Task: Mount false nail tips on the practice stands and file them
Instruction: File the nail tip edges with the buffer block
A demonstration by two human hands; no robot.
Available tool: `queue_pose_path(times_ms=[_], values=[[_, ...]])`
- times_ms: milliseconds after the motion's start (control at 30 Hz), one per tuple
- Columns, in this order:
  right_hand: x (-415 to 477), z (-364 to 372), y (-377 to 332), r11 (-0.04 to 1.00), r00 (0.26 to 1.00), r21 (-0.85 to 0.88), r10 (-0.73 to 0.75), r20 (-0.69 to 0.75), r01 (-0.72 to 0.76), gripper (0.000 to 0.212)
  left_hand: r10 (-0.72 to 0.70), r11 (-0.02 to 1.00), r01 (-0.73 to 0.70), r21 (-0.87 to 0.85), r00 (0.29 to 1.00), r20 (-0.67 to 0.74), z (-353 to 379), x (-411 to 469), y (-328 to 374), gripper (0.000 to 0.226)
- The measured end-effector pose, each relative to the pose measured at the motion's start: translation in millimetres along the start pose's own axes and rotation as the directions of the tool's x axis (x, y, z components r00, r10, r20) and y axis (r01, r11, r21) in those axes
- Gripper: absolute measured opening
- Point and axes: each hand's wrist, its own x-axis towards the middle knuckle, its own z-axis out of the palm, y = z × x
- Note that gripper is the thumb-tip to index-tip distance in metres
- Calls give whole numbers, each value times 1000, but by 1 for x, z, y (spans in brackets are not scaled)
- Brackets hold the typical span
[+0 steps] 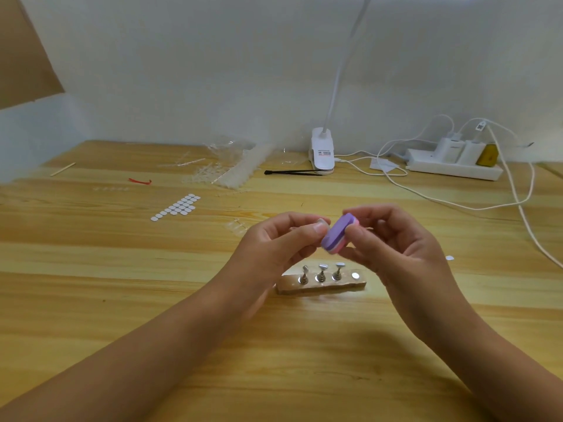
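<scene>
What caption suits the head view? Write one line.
Right hand holds a purple-and-pink buffer block against a pale nail tip pinched in the left hand, above three metal stands.

I take this for a small home nail-practice desk: a wood-grain worktop (91, 300) set against a bare white wall (213, 71), with a clip-on lamp (323, 153) and a power strip (451, 171) loaded with chargers toward the upper right of the frame. Across it I see a sheet of white adhesive dots (178, 207), a heap of clear nail tips (225, 175) and, at centre, a block of metal practice stands (321, 283).
</scene>
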Motion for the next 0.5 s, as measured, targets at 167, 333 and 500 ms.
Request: queue_pose_path(times_ms=[167,333,500], values=[[-2,5,4,1000,1000,-2,2,19,-2,31,30,999,-29,21,999,-22,-1,0,2,25],[0,3,0,1000,999,-20,-7,36,7,24,40,994,-34,103,998,-55,-1,0,2,22],[1,-1,-1,1000,999,-28,-10,44,11,24,49,992,-44,119,998,-42,-1,0,1,24]])
